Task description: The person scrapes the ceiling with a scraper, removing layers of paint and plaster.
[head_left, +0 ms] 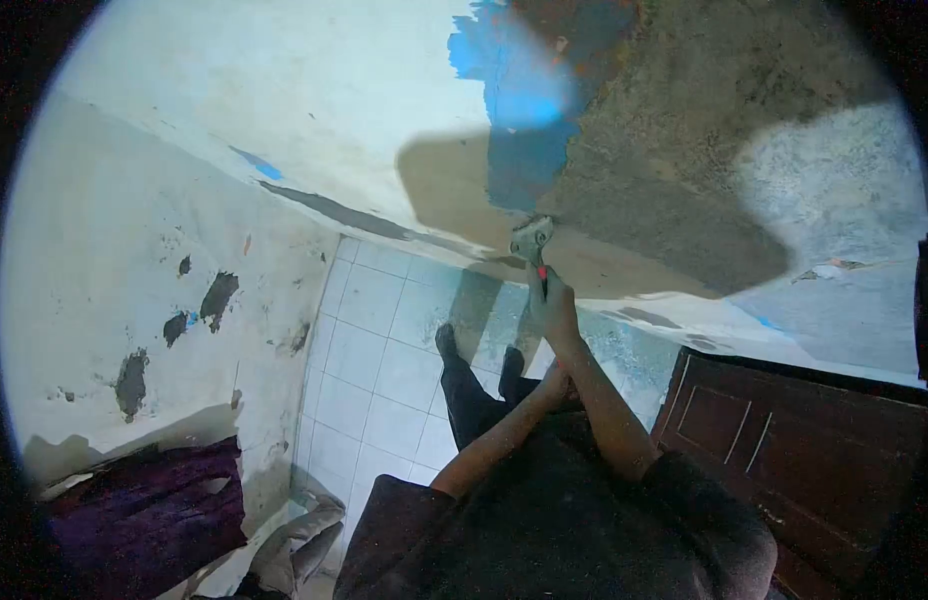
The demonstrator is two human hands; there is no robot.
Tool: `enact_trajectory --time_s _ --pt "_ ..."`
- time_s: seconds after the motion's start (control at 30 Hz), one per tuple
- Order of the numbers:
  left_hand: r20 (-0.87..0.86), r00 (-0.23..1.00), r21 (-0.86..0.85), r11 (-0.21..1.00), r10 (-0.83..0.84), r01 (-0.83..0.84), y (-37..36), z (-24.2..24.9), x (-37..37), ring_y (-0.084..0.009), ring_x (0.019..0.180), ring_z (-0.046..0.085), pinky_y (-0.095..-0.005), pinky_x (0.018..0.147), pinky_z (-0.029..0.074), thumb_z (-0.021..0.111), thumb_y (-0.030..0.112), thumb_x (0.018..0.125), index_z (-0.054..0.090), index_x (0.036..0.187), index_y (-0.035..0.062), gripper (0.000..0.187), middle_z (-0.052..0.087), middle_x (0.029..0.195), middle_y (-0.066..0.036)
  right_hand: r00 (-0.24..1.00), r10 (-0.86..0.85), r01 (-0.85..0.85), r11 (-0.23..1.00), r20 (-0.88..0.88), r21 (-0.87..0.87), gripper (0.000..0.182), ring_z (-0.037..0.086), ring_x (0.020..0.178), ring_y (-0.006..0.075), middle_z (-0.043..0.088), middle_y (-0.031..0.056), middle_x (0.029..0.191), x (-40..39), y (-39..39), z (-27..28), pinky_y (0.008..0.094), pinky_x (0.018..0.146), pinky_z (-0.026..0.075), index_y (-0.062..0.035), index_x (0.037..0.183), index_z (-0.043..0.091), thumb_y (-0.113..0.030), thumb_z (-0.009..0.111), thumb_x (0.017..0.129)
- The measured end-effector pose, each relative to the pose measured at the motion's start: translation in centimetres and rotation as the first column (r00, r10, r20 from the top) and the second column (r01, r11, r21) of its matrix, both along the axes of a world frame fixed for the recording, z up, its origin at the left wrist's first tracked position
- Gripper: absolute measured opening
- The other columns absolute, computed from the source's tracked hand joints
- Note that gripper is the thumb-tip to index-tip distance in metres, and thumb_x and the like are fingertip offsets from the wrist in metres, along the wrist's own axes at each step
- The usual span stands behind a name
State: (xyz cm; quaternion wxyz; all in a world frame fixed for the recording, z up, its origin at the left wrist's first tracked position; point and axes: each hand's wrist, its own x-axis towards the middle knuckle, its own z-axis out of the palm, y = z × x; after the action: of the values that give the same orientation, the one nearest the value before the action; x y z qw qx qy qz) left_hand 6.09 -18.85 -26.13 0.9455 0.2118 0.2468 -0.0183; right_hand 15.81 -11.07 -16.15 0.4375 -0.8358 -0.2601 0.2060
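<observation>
My right hand (556, 305) is closed around the black and red handle of a wall scraper (531, 238). The scraper's wide, whitish, dusty head meets the wall just below a blue patch (524, 165), where the white coat is gone. Right of that patch the wall (664, 140) is bare, rough and grey-brown. My left hand (557, 384) is by my right forearm, partly behind it; its fingers are hidden, and I cannot see whether it grips the arm.
Pale floor tiles (369, 340) with dust lie under my feet. The left wall (104, 250) has several chipped spots. A dark purple cloth (154, 510) and crumpled grey material (294, 545) are at lower left. At right stands dark brown panelled wood (799, 440).
</observation>
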Motion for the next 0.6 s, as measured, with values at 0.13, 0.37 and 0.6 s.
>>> enact_trajectory --time_s 0.13,0.37,0.6 --pt "0.03 0.994 0.165 0.98 0.105 -0.108 -2.3 -5.6 2.0 -0.0154 0.041 0.044 -0.0283 0.035 0.032 0.049 0.041 0.089 0.049 0.092 0.0081 0.033 0.047 0.059 -0.004 0.99 0.036 -0.047 0.996 0.134 0.078 0.025 0.05 0.052 0.0344 0.05 0.0229 0.06 1.0 0.4 -0.7 0.0372 0.052 0.04 0.0035 0.087 0.053 -0.022 0.052 0.09" --pt "-0.2 0.976 -0.061 0.993 0.083 -0.097 -2.7 -2.7 1.5 -0.0167 0.045 0.048 -0.0294 0.035 0.034 0.053 0.04 0.086 0.046 0.1 0.0096 0.034 0.051 0.066 -0.006 0.989 0.055 -0.069 0.993 0.14 0.098 0.028 0.055 0.054 0.037 0.051 0.0226 0.059 1.0 0.2 -0.5 0.0383 0.049 0.04 0.0035 0.08 0.052 -0.023 0.052 0.09" --pt "-0.135 0.983 -0.098 0.986 0.122 -0.135 -1.0 -0.5 1.7 -0.0165 0.042 0.046 -0.0303 0.035 0.033 0.053 0.028 0.087 0.046 0.097 0.0102 0.022 0.049 0.062 -0.005 0.984 0.081 -0.087 0.996 0.158 0.032 0.024 0.056 0.061 0.0396 0.054 0.024 0.066 1.5 0.7 -2.3 0.0402 0.052 0.041 0.0041 0.082 0.052 -0.019 0.052 0.089"
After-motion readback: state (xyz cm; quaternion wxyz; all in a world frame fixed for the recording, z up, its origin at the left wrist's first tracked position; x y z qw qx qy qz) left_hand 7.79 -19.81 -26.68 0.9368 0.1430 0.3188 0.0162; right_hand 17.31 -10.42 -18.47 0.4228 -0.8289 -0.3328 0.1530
